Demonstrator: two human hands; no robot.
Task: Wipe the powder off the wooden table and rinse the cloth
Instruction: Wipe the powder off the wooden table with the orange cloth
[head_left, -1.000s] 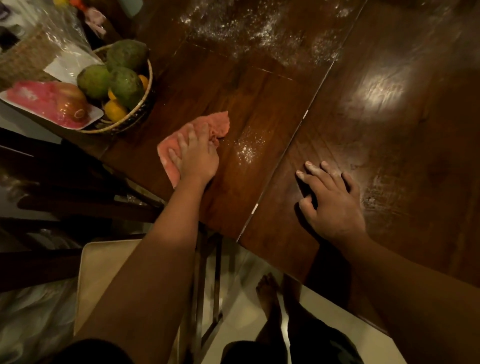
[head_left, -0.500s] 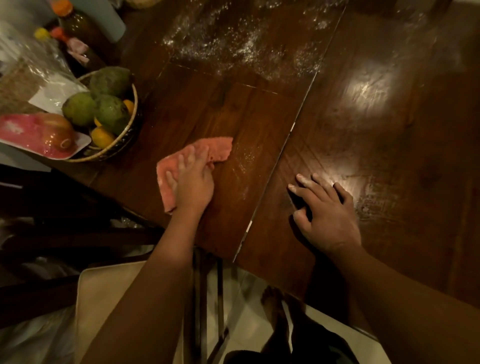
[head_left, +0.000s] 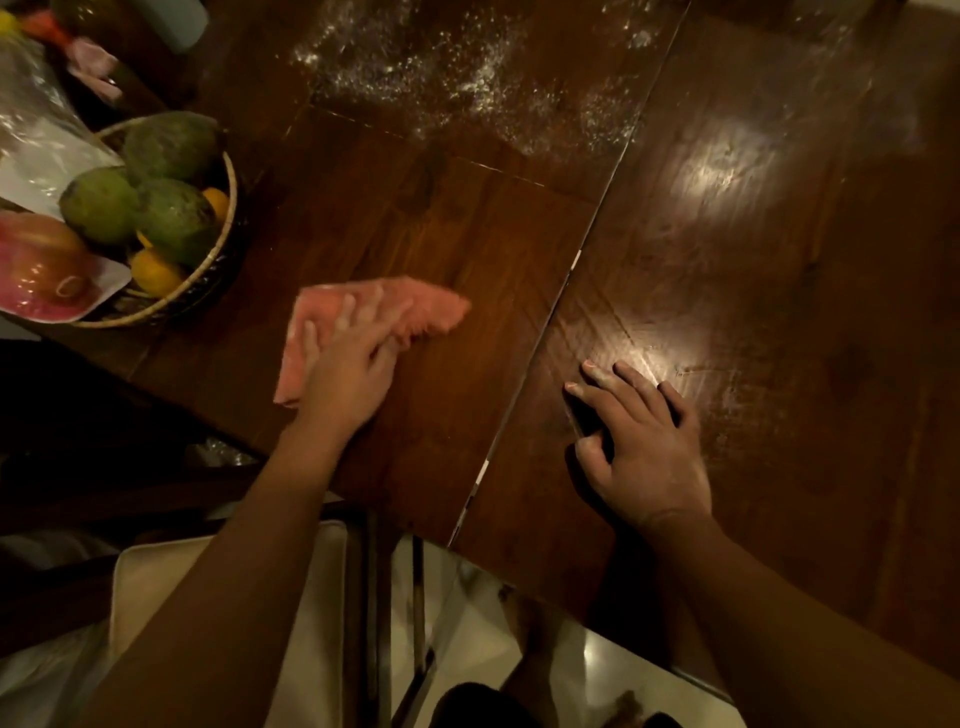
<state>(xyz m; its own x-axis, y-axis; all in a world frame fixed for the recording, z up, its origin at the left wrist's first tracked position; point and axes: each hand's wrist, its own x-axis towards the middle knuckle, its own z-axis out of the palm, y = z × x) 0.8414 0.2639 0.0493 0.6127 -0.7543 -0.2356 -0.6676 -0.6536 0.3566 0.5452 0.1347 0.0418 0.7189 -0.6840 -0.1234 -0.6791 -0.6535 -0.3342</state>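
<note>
At the left edge of the frame a woven basket (head_left: 228, 218) sits on my desk (head_left: 727, 291), filled with green fruit (head_left: 174, 145) and a few small yellow ones (head_left: 155, 271). A white tray (head_left: 104, 291) with something red and wrapped leans against its lower left side, and clear plastic wrapping (head_left: 36, 140) lies above it in the upper left corner. Below the desk edge, at lower left, a pale chair cushion (head_left: 150, 577) shows under my left forearm. A seam (head_left: 582, 254) runs diagonally down the desk between my two hands.

The basket is the nearest thing to the cloth, to its left with a strip of bare wood between them. Nothing stands between the cloth and the powder.

My left hand (head_left: 348, 374) is pressed flat on the pink cloth (head_left: 415, 306), fingers spread and lying over it, not curled around it. The cloth sits left of centre in the frame, left of the seam; its upper right end sticks out past my fingertips, blurred, and its lower left corner shows beside my wrist.

My right hand (head_left: 644, 452) rests palm down on the bare wood to the right of the seam, fingers loosely apart, holding nothing, with whitish dust on the fingertips.

The powder (head_left: 457, 78) is scattered across the top centre of the frame, well above the cloth. Faint pale smears (head_left: 727, 400) show on the wood to the right of my right hand.
</note>
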